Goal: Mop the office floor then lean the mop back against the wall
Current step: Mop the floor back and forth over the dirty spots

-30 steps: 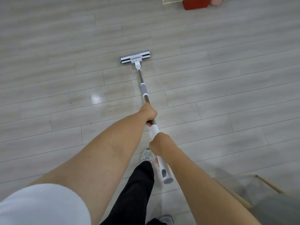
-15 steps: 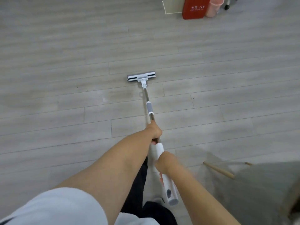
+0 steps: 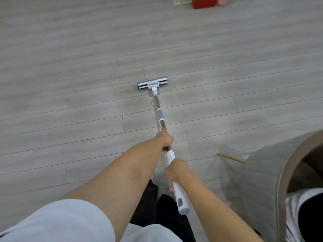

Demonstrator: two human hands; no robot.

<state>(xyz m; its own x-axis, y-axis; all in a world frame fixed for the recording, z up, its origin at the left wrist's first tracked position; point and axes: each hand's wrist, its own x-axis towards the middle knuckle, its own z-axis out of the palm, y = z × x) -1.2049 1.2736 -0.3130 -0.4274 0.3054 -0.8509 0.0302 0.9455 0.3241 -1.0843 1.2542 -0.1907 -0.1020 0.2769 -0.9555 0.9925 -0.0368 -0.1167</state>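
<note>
While my two hands grip it, one mop (image 3: 159,109) runs away from me across the grey plank floor (image 3: 70,49), its long axis pointing forward and slightly left, pole rising from the floor back toward my body. Its flat head (image 3: 152,83) lies crosswise on the boards, wider than deep. My left hand (image 3: 165,140) is curled tight round the metal part of the pole, forefinger stretched along it. My right hand (image 3: 175,169) is wrapped round the white handle just behind, near the capped end. One red box (image 3: 203,3) sits at the far edge; what it holds I cannot tell. One padded grey chair (image 3: 265,172) stands at my right.
</note>
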